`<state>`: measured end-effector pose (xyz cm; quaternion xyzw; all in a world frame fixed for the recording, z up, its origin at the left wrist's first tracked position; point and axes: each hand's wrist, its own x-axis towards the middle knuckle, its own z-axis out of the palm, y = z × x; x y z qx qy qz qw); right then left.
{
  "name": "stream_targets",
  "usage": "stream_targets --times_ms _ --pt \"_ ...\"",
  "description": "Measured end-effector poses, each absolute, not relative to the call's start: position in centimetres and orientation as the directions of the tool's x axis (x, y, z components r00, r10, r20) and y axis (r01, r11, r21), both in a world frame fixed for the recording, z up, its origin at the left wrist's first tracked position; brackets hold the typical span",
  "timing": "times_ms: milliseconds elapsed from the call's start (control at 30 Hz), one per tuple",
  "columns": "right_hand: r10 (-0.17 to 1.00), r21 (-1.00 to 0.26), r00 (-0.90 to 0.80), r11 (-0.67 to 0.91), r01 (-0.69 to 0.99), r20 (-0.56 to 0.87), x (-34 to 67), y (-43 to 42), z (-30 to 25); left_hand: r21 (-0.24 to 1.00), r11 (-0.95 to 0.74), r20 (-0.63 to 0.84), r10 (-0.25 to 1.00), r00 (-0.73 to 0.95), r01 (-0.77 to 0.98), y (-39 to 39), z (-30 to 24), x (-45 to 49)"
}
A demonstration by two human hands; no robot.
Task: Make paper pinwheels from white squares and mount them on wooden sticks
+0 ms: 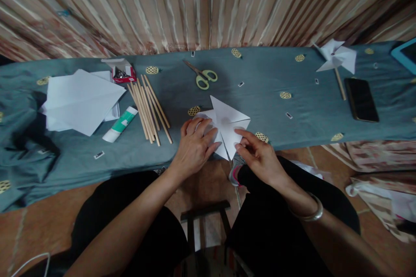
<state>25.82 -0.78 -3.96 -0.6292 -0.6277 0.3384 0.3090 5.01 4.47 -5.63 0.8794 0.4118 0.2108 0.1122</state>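
A white paper square [230, 132] with slits cut in from its corners lies near the front edge of the cloth-covered table, between my hands. Over its left side bends my left hand [194, 147], with curved fingers and the thumb holding the paper against the table. My right hand [260, 156] has its thumb and index finger closed at the paper's right edge; the other fingers are curled under. Behind the paper lie scissors [202, 78] with pale green handles. Wooden sticks [147, 108] lie in a loose bundle to the left.
Left of the sticks are a glue stick [120, 124], stacked white paper sheets [81, 99] and an opened red box [124, 73] of small metal pieces. At right lie a finished paper pinwheel [338, 55], a black phone [362, 99] and a blue-edged tablet [406, 56]. A curtain hangs behind the table.
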Motion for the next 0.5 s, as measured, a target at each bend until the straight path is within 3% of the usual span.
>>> stream_targets --times_ms 500 --pt "0.993 -0.745 -0.101 0.025 0.666 -0.057 26.2 -0.8 -2.9 0.326 -0.659 0.252 0.752 0.61 0.678 4.9 -5.5 5.8"
